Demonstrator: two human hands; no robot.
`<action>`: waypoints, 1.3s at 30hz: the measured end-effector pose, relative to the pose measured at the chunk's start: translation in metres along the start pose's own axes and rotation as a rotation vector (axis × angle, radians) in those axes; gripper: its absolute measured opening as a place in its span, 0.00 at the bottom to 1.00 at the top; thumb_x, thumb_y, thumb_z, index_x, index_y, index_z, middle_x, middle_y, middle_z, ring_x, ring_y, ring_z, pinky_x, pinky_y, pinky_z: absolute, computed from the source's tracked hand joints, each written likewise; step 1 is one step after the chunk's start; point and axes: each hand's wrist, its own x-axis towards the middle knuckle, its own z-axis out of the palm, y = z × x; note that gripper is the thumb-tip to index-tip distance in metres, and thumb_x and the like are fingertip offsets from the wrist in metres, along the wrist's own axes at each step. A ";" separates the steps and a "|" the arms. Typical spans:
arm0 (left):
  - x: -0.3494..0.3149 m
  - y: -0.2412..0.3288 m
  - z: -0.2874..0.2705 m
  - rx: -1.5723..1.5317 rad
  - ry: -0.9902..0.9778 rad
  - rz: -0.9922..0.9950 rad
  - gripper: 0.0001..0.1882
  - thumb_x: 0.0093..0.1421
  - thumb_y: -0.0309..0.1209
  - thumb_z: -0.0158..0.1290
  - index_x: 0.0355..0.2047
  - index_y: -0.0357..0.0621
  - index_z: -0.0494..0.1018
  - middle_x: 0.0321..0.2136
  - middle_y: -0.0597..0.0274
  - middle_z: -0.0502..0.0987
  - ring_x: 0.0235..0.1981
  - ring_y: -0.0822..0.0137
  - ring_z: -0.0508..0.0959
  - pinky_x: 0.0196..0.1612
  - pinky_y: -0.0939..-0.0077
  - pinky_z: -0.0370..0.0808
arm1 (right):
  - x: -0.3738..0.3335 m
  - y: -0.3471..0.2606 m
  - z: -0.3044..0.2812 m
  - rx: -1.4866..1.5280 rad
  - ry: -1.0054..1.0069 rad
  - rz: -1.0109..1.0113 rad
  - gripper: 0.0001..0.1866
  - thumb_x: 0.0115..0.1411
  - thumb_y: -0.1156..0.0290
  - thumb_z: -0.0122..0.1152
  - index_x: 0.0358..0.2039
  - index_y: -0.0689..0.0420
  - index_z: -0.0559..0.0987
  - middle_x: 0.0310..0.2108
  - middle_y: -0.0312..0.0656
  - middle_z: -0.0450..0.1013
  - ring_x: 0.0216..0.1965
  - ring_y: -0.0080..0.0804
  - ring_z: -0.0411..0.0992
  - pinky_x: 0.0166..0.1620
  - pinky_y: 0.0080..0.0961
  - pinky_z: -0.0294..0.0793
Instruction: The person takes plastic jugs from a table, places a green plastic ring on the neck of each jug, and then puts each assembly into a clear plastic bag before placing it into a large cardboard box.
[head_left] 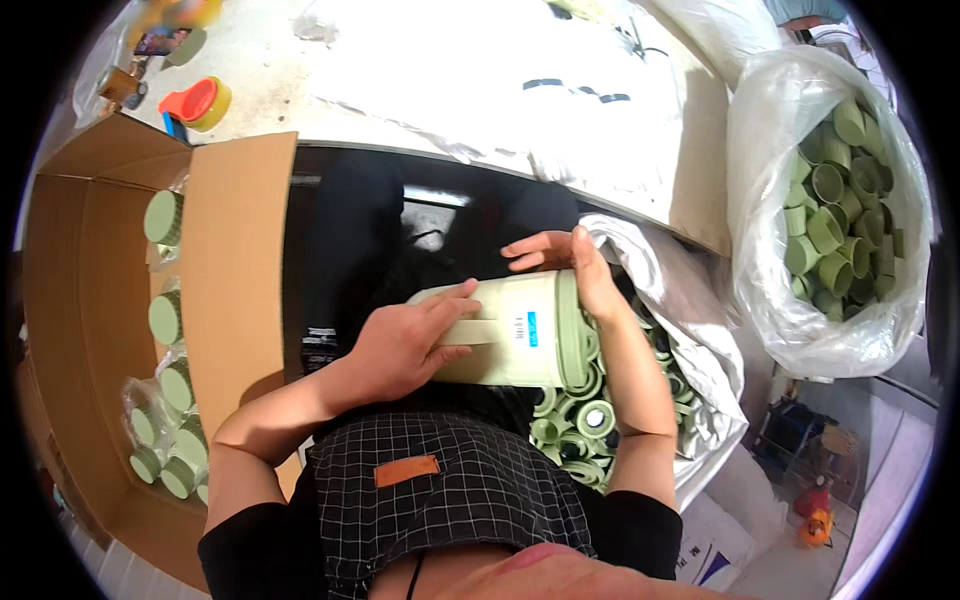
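Observation:
A pale green plastic jug (510, 345) lies on its side across my lap, with a barcode sticker on its wall. My left hand (400, 340) grips it at the handle end, fingers over the top and thumb by the handle. A green lid (572, 330) sits on the jug's right end. Against that lid rests the palm of my right hand (580, 270), its fingers stretched out and apart above the jug. Just under the lid end, a white sack (720, 390) holds many green lids (597, 420), some with dark parts.
At left stands an open cardboard box (235, 270) with several green cylindrical pieces (165, 318). A clear plastic bag (750, 200) of green cups (828, 230) is at right. Ahead, the white worktable (450, 60) bears a tape dispenser (200, 103).

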 end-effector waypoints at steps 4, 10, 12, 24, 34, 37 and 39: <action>0.013 -0.023 -0.021 -0.113 -0.016 0.108 0.18 0.55 0.26 0.60 0.46 0.40 0.75 0.56 0.51 0.74 0.42 0.51 0.81 0.42 0.66 0.78 | 0.002 0.028 -0.006 -0.019 0.162 -0.086 0.34 0.71 0.43 0.41 0.48 0.66 0.78 0.41 0.44 0.79 0.43 0.29 0.74 0.51 0.27 0.73; 0.142 -0.049 -0.099 0.164 0.564 0.131 0.05 0.59 0.29 0.57 0.30 0.41 0.79 0.30 0.55 0.80 0.35 0.54 0.78 0.39 0.66 0.74 | 0.007 0.034 -0.001 0.188 0.151 -0.188 0.35 0.69 0.42 0.44 0.45 0.67 0.79 0.39 0.44 0.79 0.42 0.29 0.74 0.50 0.26 0.72; 0.191 -0.072 -0.123 0.362 0.550 0.279 0.06 0.56 0.30 0.60 0.30 0.40 0.79 0.31 0.58 0.80 0.38 0.54 0.78 0.43 0.65 0.73 | 0.023 0.028 0.001 0.177 0.115 -0.262 0.30 0.70 0.47 0.47 0.44 0.67 0.80 0.38 0.44 0.79 0.41 0.28 0.74 0.50 0.26 0.72; 0.252 -0.105 -0.084 -0.619 0.064 -0.183 0.10 0.66 0.27 0.49 0.36 0.32 0.78 0.31 0.59 0.82 0.33 0.72 0.79 0.40 0.79 0.75 | 0.068 0.042 -0.010 0.188 0.524 -0.246 0.06 0.61 0.75 0.64 0.37 0.64 0.80 0.31 0.36 0.76 0.32 0.18 0.70 0.40 0.18 0.71; 0.195 -0.044 -0.012 -0.981 0.183 -0.250 0.11 0.60 0.20 0.56 0.43 0.34 0.74 0.31 0.60 0.82 0.33 0.73 0.80 0.39 0.81 0.76 | 0.060 0.027 -0.005 -0.156 0.832 -0.362 0.12 0.50 0.76 0.74 0.23 0.61 0.75 0.20 0.32 0.70 0.24 0.18 0.64 0.30 0.18 0.66; 0.189 -0.041 -0.017 -0.899 0.186 -0.256 0.11 0.56 0.17 0.59 0.40 0.33 0.73 0.30 0.59 0.82 0.33 0.73 0.80 0.38 0.81 0.77 | 0.059 0.033 -0.005 -0.109 0.853 -0.403 0.09 0.51 0.77 0.71 0.23 0.61 0.76 0.19 0.34 0.71 0.24 0.18 0.66 0.30 0.17 0.68; 0.181 -0.041 -0.023 -0.963 0.184 -0.166 0.12 0.55 0.16 0.60 0.38 0.33 0.73 0.30 0.59 0.81 0.33 0.73 0.80 0.37 0.81 0.77 | 0.061 0.036 -0.006 -0.063 0.966 -0.467 0.07 0.52 0.79 0.69 0.22 0.62 0.77 0.18 0.36 0.72 0.21 0.19 0.69 0.29 0.18 0.70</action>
